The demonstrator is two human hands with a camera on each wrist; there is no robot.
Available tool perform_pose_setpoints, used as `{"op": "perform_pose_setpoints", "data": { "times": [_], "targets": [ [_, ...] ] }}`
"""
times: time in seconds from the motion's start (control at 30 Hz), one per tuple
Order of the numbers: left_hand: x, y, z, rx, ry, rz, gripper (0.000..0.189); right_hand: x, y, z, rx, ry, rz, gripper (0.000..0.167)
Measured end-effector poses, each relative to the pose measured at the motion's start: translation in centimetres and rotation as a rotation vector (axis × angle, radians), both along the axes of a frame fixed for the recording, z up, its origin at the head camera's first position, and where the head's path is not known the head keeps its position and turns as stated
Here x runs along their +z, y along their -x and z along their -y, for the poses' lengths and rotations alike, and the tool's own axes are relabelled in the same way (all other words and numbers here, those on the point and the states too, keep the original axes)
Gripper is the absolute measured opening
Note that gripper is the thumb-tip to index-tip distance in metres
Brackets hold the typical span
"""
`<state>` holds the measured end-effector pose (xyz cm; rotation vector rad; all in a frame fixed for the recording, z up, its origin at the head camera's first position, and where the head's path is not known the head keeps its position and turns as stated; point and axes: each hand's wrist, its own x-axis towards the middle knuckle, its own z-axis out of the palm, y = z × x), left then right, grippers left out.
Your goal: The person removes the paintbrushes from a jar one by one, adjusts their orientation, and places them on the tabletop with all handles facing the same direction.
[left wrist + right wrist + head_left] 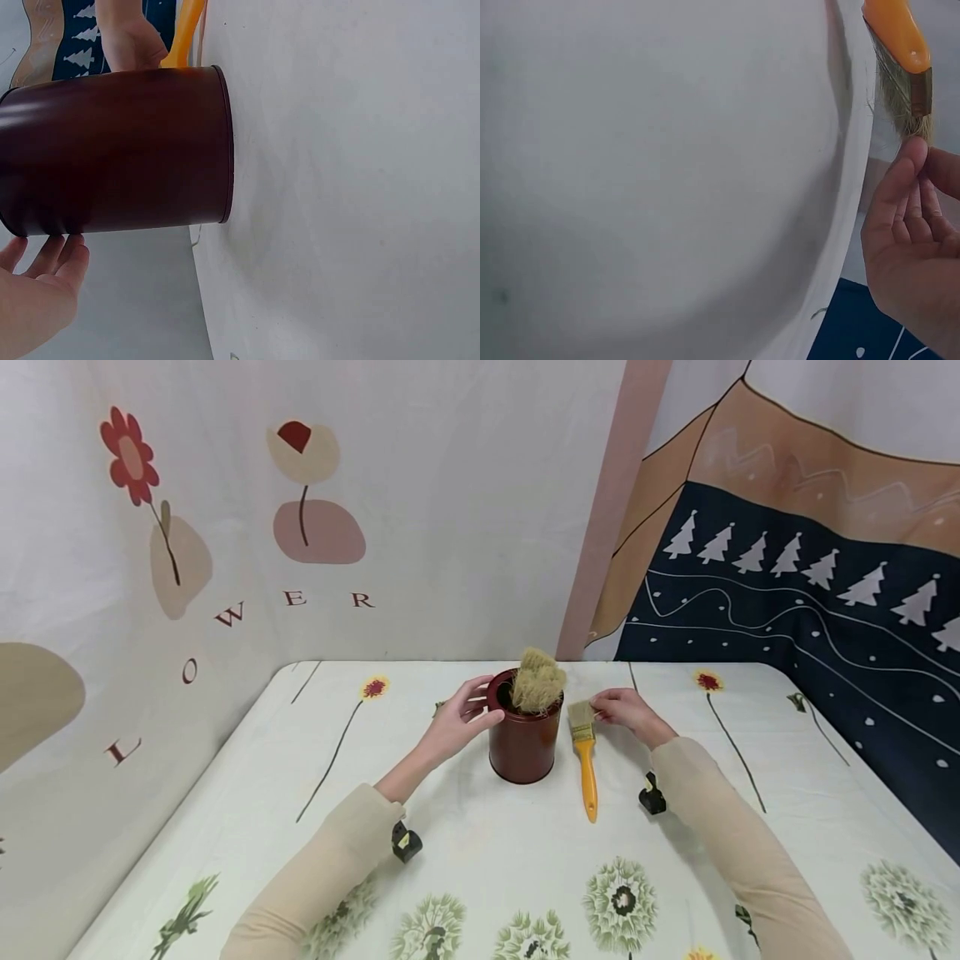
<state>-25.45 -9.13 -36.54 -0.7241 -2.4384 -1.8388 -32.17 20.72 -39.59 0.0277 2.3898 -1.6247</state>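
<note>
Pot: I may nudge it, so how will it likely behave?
The pot looks hard-walled, so it probably won't flex. Its glossy side may be slippery. Being cylindrical, it could roll if tipped over.

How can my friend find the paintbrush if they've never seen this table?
Start with the flowery white tablecloth and find the dark red can towards its far side. Just right of the can is the paintbrush, its bristles pinched by the right hand. Unlike the can, it's slim, with a bright orange handle.
</note>
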Motion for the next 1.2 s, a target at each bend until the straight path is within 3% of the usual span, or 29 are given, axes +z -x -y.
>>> {"op": "perform_pose_setpoints", "data": {
  "times": [0.2, 0.4, 0.63, 0.77, 0.93, 1.07, 1.2],
  "targets": [
    [-0.1, 0.0, -0.1, -0.004, 0.001, -0.004, 0.056, -0.5, 0.2, 0.0, -0.042, -0.109, 0.026, 0.03],
    [-0.1, 0.0, -0.1, -0.001, 0.004, -0.009, 0.057, -0.9, 0.3, -0.3, -0.059, -0.152, -0.001, 0.029],
    [0.0, 0.0, -0.1, 0.003, 0.007, -0.012, 0.056, -0.4, -0.3, -0.8, -0.054, -0.183, -0.014, 0.029],
    [0.0, 0.0, -0.1, -0.001, 0.006, -0.014, 0.056, 0.0, -0.4, -1.0, -0.052, -0.157, -0.029, 0.028],
    [0.0, -0.1, -0.1, 0.004, 0.01, -0.009, 0.056, 0.1, -0.4, -1.5, -0.031, -0.039, -0.091, 0.03],
    [0.0, 0.0, -0.1, 0.001, 0.004, -0.009, 0.056, 0.9, -0.9, -1.6, -0.023, 0.013, -0.143, 0.037],
    [0.2, -0.2, -0.1, -0.011, -0.01, -0.001, 0.056, 2.2, -1.5, -1.3, -0.047, 0.032, -0.139, 0.041]
  ]
}}
